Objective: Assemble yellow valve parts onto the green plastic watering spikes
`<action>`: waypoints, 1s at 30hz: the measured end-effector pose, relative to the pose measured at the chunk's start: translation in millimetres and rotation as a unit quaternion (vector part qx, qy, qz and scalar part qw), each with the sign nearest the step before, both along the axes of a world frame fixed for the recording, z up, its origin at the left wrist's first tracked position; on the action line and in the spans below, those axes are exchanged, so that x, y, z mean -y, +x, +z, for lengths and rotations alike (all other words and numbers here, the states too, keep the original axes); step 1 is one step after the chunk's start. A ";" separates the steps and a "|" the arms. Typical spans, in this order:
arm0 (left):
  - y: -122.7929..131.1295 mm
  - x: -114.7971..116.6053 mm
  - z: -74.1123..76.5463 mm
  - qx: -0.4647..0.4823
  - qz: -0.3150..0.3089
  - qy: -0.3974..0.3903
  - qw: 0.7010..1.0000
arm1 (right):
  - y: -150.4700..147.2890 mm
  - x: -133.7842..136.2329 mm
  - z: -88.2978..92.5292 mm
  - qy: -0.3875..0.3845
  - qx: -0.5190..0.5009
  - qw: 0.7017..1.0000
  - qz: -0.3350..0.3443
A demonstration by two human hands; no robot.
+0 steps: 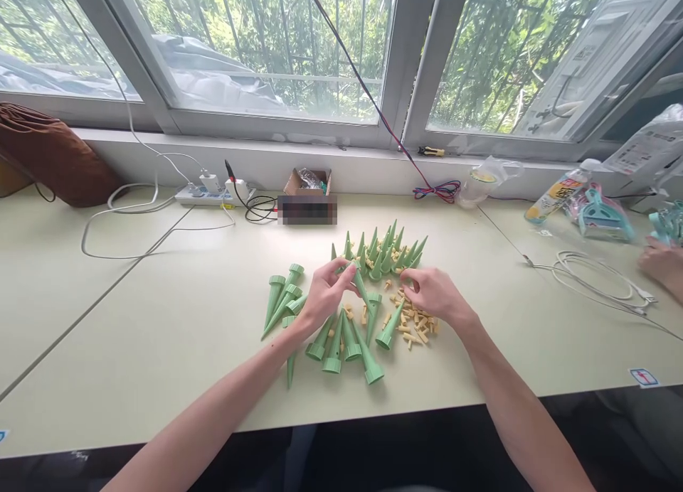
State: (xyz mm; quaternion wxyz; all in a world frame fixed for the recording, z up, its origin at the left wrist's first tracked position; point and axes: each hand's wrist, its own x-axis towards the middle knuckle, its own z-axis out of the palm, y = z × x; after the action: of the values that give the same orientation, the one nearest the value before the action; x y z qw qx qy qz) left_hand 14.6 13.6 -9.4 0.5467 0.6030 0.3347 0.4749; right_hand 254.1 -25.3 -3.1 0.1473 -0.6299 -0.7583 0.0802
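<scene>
My left hand [326, 293] is closed on a green plastic cone spike [363, 287], holding it near its wide end with the tip pointing down and right. My right hand [433, 291] hovers with curled fingers over a heap of small yellow pieces [415, 325]; whether it holds one is hidden. Several green cones lie flat below my hands [346, 346], more lie to the left [282, 301], and a cluster stands upright behind [385, 254].
The pale table [160, 321] runs under a window sill. A power strip with chargers [210, 191], a small cardboard box [308, 183], a brown bag [48, 154] and white cables [592, 279] lie around. Another person's hand [662, 263] is at the right edge.
</scene>
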 end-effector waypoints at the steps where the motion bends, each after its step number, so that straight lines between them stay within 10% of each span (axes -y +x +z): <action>1: 0.0 -0.5 -0.2 0.004 -0.004 -0.003 1.000 | 0.7 0.1 1.0 -0.004 0.001 1.000 0.000; 23: -0.3 0.8 1.6 -0.004 -0.007 -0.007 1.000 | 5.3 -1.1 -0.3 -0.056 -0.020 0.998 0.018; 30: -1.6 -0.1 0.7 -0.018 -0.014 -0.007 1.000 | -12.6 4.8 2.7 0.075 -0.208 0.974 0.043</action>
State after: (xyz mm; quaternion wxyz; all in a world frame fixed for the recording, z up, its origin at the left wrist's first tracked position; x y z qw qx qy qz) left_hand 13.0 13.7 -8.7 0.5511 0.6121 0.3397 0.4540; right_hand 241.5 -30.2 -0.5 0.3452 -0.5534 -0.7412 0.1585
